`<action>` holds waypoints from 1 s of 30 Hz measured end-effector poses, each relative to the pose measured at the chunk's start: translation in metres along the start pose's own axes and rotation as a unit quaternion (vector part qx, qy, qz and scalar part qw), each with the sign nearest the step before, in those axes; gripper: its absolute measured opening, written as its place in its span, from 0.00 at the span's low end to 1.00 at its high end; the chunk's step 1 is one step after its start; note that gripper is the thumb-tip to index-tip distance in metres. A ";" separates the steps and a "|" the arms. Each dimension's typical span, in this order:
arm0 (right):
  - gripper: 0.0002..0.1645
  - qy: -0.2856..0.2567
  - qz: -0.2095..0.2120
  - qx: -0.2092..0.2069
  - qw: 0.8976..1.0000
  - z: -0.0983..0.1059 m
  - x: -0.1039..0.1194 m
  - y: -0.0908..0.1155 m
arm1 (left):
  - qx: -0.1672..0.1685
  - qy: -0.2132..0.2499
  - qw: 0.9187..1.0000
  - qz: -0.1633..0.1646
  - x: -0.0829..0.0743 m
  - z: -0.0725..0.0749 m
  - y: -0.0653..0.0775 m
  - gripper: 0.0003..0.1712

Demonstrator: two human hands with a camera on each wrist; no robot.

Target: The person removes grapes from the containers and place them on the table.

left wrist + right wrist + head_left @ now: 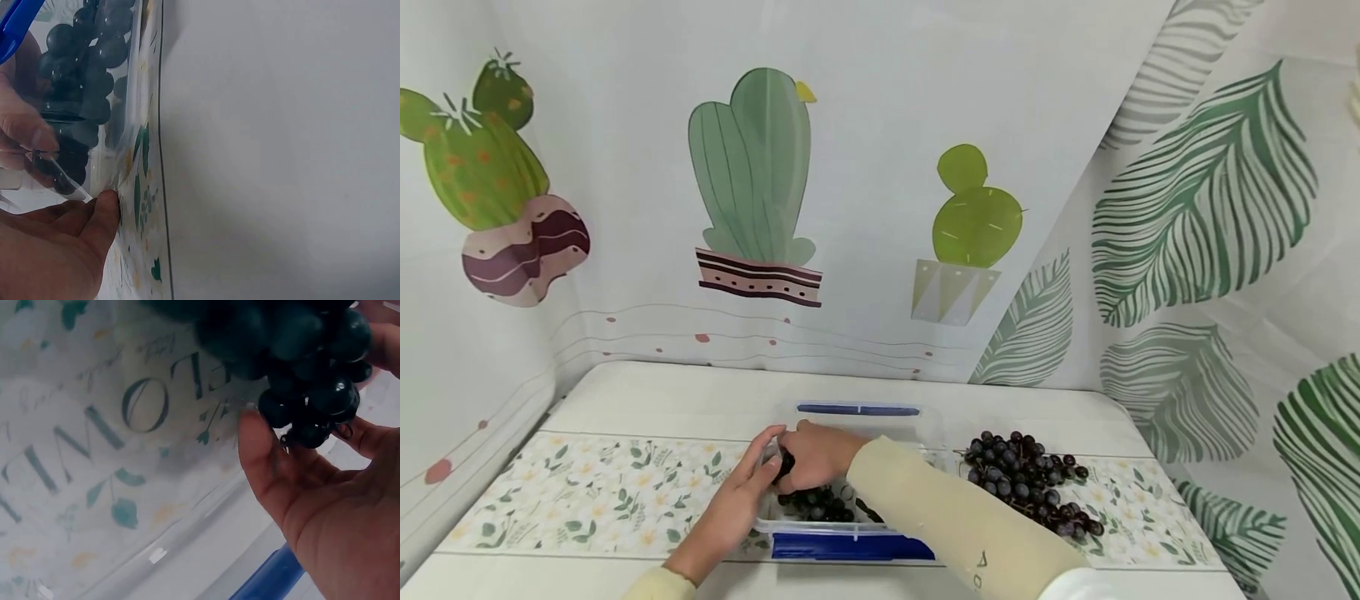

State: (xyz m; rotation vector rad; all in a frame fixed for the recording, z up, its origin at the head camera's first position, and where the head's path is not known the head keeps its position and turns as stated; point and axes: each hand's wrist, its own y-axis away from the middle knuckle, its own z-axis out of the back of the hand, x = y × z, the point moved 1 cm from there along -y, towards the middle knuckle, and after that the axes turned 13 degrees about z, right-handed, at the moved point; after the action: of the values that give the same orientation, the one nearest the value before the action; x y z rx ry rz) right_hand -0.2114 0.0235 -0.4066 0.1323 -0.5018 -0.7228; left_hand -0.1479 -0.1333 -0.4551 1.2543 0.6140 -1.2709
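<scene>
A clear plastic box (827, 527) with blue latches sits on the table, dark grapes (822, 506) lying along its near side. My right hand (812, 454) reaches into the left end of the box. Its thumb and fingers curl round the lower end of a bunch of dark grapes (306, 400), seen close up in the right wrist view. At the box's left end, my left hand (736, 493) touches the outside with fairly straight fingers. Through the clear wall in the left wrist view, grapes (84, 81) and part of the right hand show. The right forearm hides much of the box's right side.
A loose pile of dark grapes (1026, 479) lies on the table to the right of the box. A floral runner (602, 492) crosses the white table (700, 392). Behind it hangs a curtain (865, 208) printed with cacti and leaves.
</scene>
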 end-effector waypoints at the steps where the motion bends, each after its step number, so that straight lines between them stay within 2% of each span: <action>1: 0.35 -0.013 0.006 -0.002 1.000 0.001 0.000 0.000 | -0.001 -0.001 1.000 -0.001 0.000 0.000 0.000 0.31; 7: 0.24 -0.052 0.029 0.002 0.998 0.006 -0.003 0.002 | -0.015 -0.008 1.000 -0.003 -0.001 0.000 0.000 0.30; 14: 0.28 -0.056 0.042 0.040 0.997 0.002 0.000 0.001 | -0.026 -0.013 1.000 -0.006 -0.001 -0.001 0.001 0.30; 18: 0.27 -0.049 0.059 0.046 0.996 0.000 0.004 0.001 | -0.024 -0.016 1.000 -0.011 -0.002 -0.001 0.001 0.31; 24: 0.26 -0.055 0.078 0.037 0.995 0.004 0.002 0.006 | -0.015 -0.001 1.000 -0.011 -0.002 -0.002 0.001 0.31; 30: 0.17 -0.002 0.116 0.005 0.993 0.015 0.001 0.013 | -0.011 -0.002 1.000 -0.009 0.000 -0.001 0.000 0.32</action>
State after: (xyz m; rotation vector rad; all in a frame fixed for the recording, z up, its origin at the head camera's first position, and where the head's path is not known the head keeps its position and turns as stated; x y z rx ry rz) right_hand -0.2104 0.0335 -0.3899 0.0805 -0.5153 -0.4930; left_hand -0.1474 -0.1325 -0.4553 1.2309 0.6366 -1.2784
